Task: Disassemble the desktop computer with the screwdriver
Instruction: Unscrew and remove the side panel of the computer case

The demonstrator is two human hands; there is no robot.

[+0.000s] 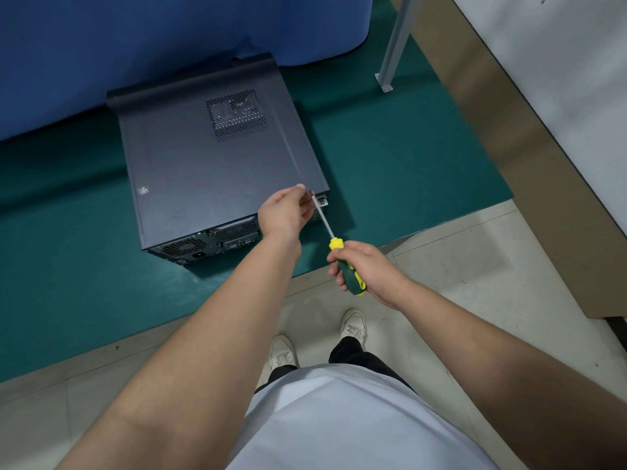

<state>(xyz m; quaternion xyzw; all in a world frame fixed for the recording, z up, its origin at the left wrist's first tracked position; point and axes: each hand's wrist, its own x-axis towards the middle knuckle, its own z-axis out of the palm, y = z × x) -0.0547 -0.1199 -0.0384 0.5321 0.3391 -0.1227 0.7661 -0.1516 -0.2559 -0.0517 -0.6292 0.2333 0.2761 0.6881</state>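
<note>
A dark grey desktop computer case (pixel 210 157) lies on its side on a green mat (pixel 390 171), rear ports facing me. My right hand (pixel 368 266) grips the green and yellow handle of a screwdriver (pixel 342 257). Its metal shaft slants up to the case's rear right corner. My left hand (pixel 283 212) pinches the shaft near the tip at that corner. The tip and any screw are hidden behind my fingers.
A blue cloth-covered surface (pixel 135 39) stands behind the case. A grey metal post (pixel 395 42) is bolted to the floor at the back right. A brown strip and a white wall (pixel 559 79) run along the right. My feet (pixel 281 352) stand on pale tiles.
</note>
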